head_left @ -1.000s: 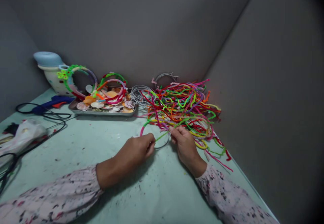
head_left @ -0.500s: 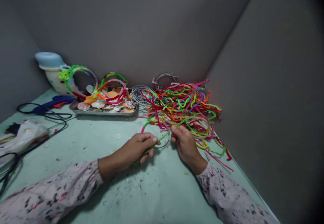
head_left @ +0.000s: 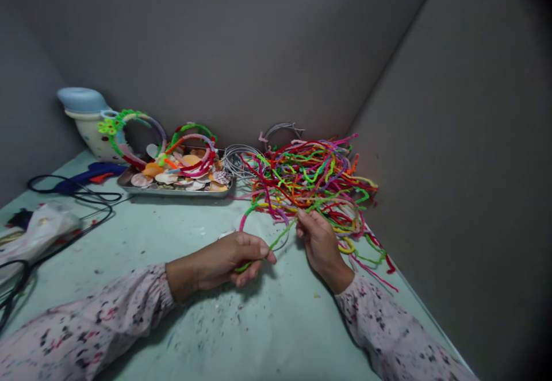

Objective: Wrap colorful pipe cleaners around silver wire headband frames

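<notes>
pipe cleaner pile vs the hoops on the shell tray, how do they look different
The pipe cleaner pile is loose, tangled strands lying flat on the table beside the right hand; the hoops are neat arcs standing up over the tray, untouched. Both are multicoloured and fuzzy.
</notes>
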`<state>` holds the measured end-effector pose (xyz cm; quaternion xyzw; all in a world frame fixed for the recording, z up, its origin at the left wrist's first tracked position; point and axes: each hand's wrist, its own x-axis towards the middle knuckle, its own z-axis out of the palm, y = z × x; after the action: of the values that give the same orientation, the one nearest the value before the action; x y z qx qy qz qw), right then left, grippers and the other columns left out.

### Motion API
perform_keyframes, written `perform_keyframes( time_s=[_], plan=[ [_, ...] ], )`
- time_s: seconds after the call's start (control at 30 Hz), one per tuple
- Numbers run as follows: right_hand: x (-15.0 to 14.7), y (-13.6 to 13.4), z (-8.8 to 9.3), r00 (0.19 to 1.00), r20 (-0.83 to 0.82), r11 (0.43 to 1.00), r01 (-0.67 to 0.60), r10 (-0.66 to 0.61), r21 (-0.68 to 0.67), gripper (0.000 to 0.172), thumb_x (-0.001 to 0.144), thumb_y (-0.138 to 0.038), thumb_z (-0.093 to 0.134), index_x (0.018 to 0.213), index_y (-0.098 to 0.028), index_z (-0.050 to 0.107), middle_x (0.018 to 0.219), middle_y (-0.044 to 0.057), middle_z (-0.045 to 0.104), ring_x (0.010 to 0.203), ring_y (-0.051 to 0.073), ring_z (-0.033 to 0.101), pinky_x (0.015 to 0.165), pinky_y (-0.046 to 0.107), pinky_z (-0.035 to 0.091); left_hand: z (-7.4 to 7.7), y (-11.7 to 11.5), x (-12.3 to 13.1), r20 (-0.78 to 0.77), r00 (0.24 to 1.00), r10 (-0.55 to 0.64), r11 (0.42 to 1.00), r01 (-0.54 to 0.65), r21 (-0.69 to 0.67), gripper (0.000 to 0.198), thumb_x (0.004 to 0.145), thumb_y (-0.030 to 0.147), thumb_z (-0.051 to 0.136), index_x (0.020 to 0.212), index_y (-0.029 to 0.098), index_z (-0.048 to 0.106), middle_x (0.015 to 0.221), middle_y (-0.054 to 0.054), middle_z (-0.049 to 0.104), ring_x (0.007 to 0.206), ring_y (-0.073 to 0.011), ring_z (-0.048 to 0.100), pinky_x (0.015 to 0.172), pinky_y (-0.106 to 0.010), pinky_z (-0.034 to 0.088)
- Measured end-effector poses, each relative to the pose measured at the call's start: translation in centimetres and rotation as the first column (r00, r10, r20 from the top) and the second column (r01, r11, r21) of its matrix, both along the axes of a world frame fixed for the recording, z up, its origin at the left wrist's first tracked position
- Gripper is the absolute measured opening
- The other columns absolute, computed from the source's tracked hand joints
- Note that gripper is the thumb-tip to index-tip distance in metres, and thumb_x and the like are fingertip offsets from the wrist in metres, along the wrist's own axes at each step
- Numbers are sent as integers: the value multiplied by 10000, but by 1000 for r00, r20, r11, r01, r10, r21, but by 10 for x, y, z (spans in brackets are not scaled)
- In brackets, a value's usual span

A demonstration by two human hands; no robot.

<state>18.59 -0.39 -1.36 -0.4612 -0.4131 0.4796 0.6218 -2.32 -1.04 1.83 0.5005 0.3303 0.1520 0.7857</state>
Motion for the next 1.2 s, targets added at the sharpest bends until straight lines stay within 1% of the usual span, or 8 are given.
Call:
perform_keyframes(
  time_s=[0.13,0.2,0.27,0.33,0.53,0.77,0.97,1.2],
  plan=[
    [-1,1,0,999,-29,999,35,-36,-8,312,788,-392,653,616,-197,482,542,-50,456,485,81,381,462,220,301,0,-1,5,-196,979,57,954,4,299,256,838,381,484,868,155,600,518,50,493,343,-53,344,377,-191,228],
    [-2,2,1,998,-52,999,45,-46,-20,318,781,-383,657,599,-198,473,529,-52,440,478,82,366,451,221,288,0,-3,7,-299,938,178,817,28,576,236,841,353,462,816,165,603,562,25,525,410,-74,393,440,-208,276],
    [-2,3,2,996,-72,998,54,-57,-36,323,765,-377,670,588,-198,467,524,-54,428,473,81,357,443,221,283,1,-6,9,-349,886,306,616,95,782,214,832,302,463,767,165,615,604,-1,548,508,-100,445,526,-228,309],
    [-1,4,3,995,-84,998,43,-47,-48,322,749,-368,685,586,-196,467,529,-56,416,472,78,354,439,219,280,1,-9,9,-375,863,338,532,153,833,211,834,277,458,752,166,617,609,-8,550,556,-114,459,568,-239,312],
    [-4,-3,6,973,-107,974,-214,205,-74,295,744,-350,694,621,-180,486,562,-55,434,494,71,371,454,209,274,3,-7,5,-191,980,-57,843,150,517,297,876,422,463,863,150,582,656,2,579,564,-97,468,543,-215,338],
    [-22,-21,9,885,137,895,-434,445,-108,244,776,-359,675,684,-154,578,569,-45,478,533,79,396,512,221,297,-1,0,7,-40,995,86,934,-67,351,333,813,458,583,840,126,574,635,8,557,506,-63,402,490,-203,280],
    [-18,-18,9,903,-11,901,-430,430,-57,238,781,-333,669,970,-191,644,686,-38,525,532,69,414,507,213,293,1,-4,8,-49,993,108,977,-97,188,265,764,387,645,777,143,542,579,27,565,440,-42,358,440,-187,231],
    [-15,-14,3,907,-35,904,-420,419,-78,202,807,-349,653,880,-161,664,609,-32,532,508,67,444,505,213,294,-3,-3,9,-18,994,109,982,-105,156,284,779,424,603,814,145,563,559,38,553,403,-44,365,416,-190,231]
  ],
)
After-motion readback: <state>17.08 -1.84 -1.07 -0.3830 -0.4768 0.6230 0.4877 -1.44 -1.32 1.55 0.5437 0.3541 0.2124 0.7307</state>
